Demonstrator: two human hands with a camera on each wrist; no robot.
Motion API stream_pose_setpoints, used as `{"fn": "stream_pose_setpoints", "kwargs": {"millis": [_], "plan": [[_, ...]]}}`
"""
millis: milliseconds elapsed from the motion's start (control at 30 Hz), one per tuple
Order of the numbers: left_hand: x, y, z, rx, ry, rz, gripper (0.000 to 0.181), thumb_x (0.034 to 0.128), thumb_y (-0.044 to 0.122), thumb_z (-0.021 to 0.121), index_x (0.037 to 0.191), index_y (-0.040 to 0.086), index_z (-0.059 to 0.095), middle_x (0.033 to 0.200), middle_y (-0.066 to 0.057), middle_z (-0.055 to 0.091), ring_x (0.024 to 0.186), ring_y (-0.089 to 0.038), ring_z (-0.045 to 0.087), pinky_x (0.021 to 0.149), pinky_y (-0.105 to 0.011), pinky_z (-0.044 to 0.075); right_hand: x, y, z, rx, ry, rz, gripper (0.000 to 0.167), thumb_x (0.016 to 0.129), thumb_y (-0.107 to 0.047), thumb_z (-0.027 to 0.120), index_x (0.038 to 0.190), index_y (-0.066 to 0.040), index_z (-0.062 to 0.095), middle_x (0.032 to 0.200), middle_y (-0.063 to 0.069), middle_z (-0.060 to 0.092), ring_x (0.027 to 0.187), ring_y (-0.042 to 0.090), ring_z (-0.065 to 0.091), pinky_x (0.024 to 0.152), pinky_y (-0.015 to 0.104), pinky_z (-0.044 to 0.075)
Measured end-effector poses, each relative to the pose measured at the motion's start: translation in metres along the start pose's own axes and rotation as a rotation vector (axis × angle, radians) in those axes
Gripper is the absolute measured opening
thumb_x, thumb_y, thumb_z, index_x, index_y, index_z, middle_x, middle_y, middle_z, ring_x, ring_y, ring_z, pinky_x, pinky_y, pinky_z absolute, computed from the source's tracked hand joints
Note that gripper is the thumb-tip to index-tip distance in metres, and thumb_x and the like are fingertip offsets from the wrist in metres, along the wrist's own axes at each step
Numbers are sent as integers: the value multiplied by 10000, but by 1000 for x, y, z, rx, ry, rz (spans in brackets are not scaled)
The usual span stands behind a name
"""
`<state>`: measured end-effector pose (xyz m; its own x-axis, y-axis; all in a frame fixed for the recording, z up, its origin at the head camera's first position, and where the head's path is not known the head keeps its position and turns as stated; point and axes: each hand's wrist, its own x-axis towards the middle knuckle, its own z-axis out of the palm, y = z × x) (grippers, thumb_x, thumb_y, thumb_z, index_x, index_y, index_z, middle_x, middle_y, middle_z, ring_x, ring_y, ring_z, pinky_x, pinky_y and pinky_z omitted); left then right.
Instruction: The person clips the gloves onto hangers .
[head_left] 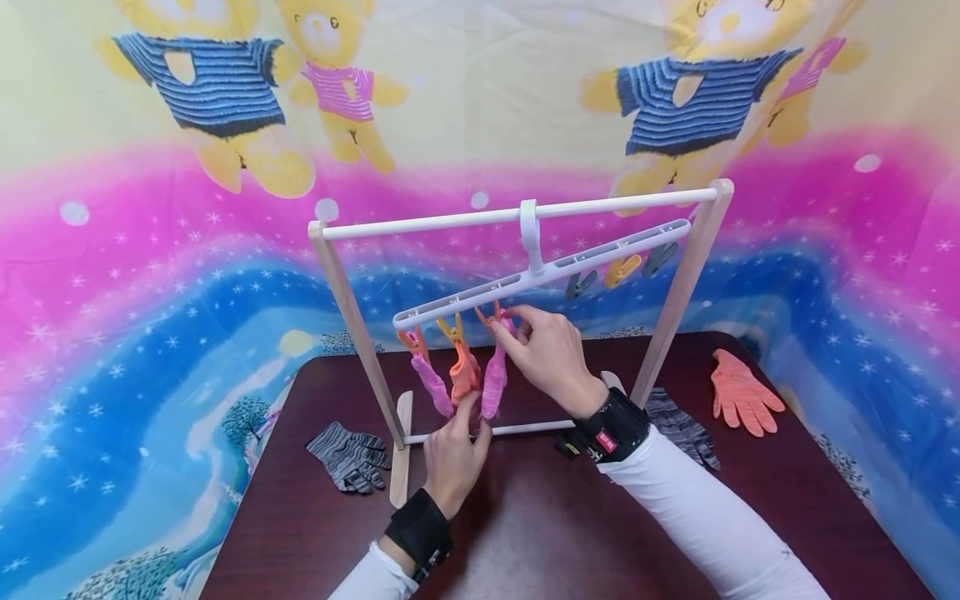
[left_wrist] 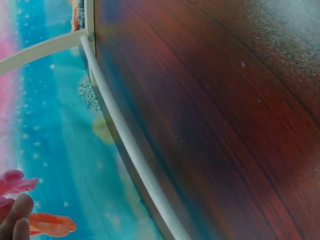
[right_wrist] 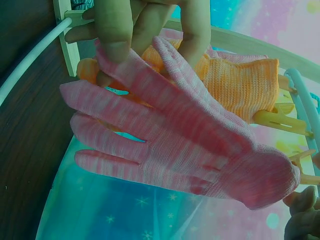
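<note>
A pink knitted glove [head_left: 493, 385] hangs below an orange clothespin [head_left: 489, 315] on the white hanger [head_left: 465, 298]. Its fingers spread out large in the right wrist view, where my left hand [right_wrist: 150, 30] pinches one of them. From above, my left hand [head_left: 453, 462] is at the glove's lower end. My right hand [head_left: 551, 354] is up at the cuff, thumb and index finger pinching it just under the clothespin. Beside it, an orange glove [head_left: 463, 373] hangs from a yellow clothespin [head_left: 450, 327], and another pink glove [head_left: 431, 385] hangs farther left.
The hanger tilts, left end low, on a wooden rack [head_left: 678, 292] with a white top bar [head_left: 435, 221]. Unused clothespins [head_left: 622, 271] hang at its right. Grey striped gloves [head_left: 348, 458] lie on both sides of the dark table [head_left: 525, 533], with an orange glove [head_left: 742, 392] far right.
</note>
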<state>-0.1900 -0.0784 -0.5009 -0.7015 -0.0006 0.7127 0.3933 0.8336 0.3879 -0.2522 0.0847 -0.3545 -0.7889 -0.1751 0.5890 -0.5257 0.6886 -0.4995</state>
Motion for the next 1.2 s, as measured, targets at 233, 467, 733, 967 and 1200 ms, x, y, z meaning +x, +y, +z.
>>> {"fn": "stream_pose_setpoints", "kwargs": {"millis": [233,467,733,967,1200], "plan": [[-2,-3,0,17,12,7,390,854,196,757,1229,169,655,728,33,736,441,-59,508,427,-170,242,-4,4,-1,-4,-2,28,334,946,-362,692,1122,-84,750,578,-19,546,504,99,463,484,291,321],[-5,-5,-1,7,4,-10,378,870,202,748,1237,182,660,745,30,749,500,-60,605,437,-184,283,-9,11,-1,-5,5,42,351,959,-387,672,1095,-76,758,575,-14,547,500,106,460,480,294,328],[-7,-7,-3,11,4,-19,368,870,193,744,1227,176,661,859,42,783,533,-49,638,443,-175,301,-16,18,-1,-11,-3,70,362,955,-391,678,1099,-70,761,580,-15,545,512,111,465,488,297,329],[-11,-10,-4,11,-13,-24,381,869,183,752,1235,162,649,915,21,792,495,-16,541,452,-136,226,-22,26,0,-17,0,95,321,958,-361,677,1091,-83,764,580,-20,537,517,109,471,477,294,328],[-13,-11,-6,5,-48,-49,379,884,172,742,1246,181,629,950,34,790,556,-20,610,471,-128,250,-30,32,1,-16,-23,122,303,958,-355,676,1106,-105,764,588,-24,557,543,113,494,492,298,343]]}}
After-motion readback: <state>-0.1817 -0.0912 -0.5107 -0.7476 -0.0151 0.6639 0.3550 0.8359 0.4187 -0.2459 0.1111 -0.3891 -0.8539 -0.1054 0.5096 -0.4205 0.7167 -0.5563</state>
